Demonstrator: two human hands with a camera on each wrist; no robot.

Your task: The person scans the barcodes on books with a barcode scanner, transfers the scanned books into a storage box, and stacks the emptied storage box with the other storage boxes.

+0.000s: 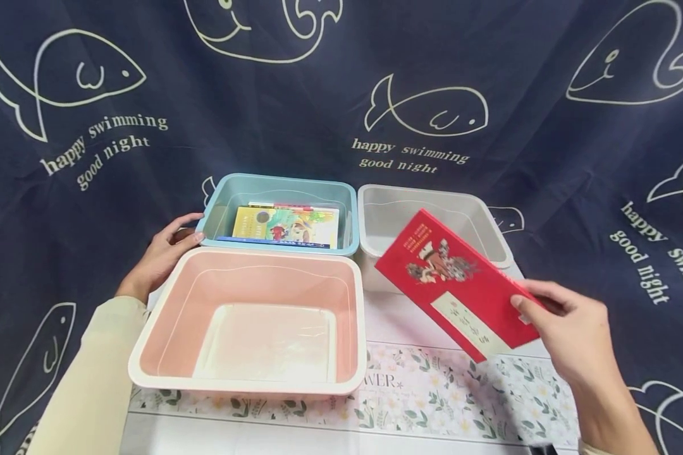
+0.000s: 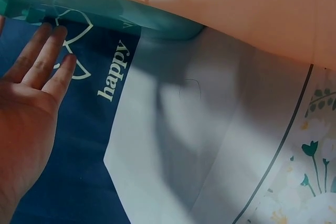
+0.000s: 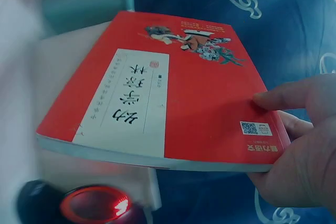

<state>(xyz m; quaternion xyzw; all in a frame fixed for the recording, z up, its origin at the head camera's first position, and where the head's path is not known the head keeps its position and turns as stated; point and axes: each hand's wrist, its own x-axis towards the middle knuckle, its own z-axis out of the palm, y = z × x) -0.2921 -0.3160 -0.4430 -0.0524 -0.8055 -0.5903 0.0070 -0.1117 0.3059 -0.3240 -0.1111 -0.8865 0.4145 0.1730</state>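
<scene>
My right hand (image 1: 575, 328) pinches a red book (image 1: 427, 272) by one end, thumb on the cover and fingers beneath. In the head view the book is tilted in the air, partly in front of the grey bin (image 1: 438, 196). The right wrist view shows the book's cover (image 3: 205, 108) with a white title panel and a printed figure. At the left, my left hand (image 1: 165, 249) touches the outer left side of the blue bin (image 1: 284, 183), its fingers fairly straight in the left wrist view. Inside that bin lie books (image 1: 301, 224) with yellow and colourful covers.
A pink bin (image 1: 250, 385) stands in front of the blue one, with its bare floor showing. Under the bins is a white table with a floral strip (image 1: 449, 392). A dark curtain (image 1: 296, 114) with fish drawings hangs behind. A dark object (image 1: 542, 449) shows at the bottom edge.
</scene>
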